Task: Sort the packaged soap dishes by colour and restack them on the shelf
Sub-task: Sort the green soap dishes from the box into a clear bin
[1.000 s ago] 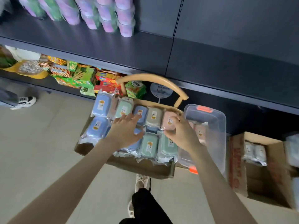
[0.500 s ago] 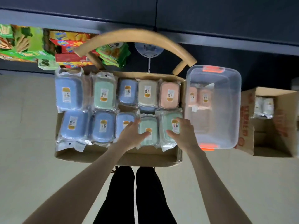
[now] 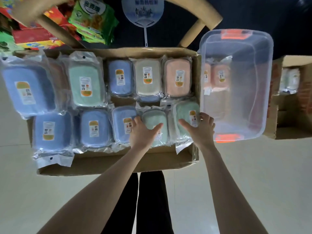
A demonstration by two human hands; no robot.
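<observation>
An open cardboard box (image 3: 118, 164) holds several bagged soap dishes. Blue ones (image 3: 94, 127) fill its left side. A pale green one (image 3: 84, 85), a grey one (image 3: 147, 78) and a pink one (image 3: 177, 76) lie in the far row. My left hand (image 3: 143, 132) grips a green dish (image 3: 154, 119) in the near row, thumb across its top and fingers down its left side. My right hand (image 3: 200, 129) grips the neighbouring green dish (image 3: 185, 112) at the box's right wall.
A clear plastic bin (image 3: 253, 98) with orange latches stands right of the box, with two pink dishes (image 3: 219, 76) inside. Further right is another cardboard box (image 3: 290, 98). A wooden chair back (image 3: 194, 32), snack packets (image 3: 92, 19) and a paper fan (image 3: 143, 10) lie beyond. My legs are below.
Both hands came back from the far row of dishes to the two green dishes in the near row. The view tipped down and closer to the box.
</observation>
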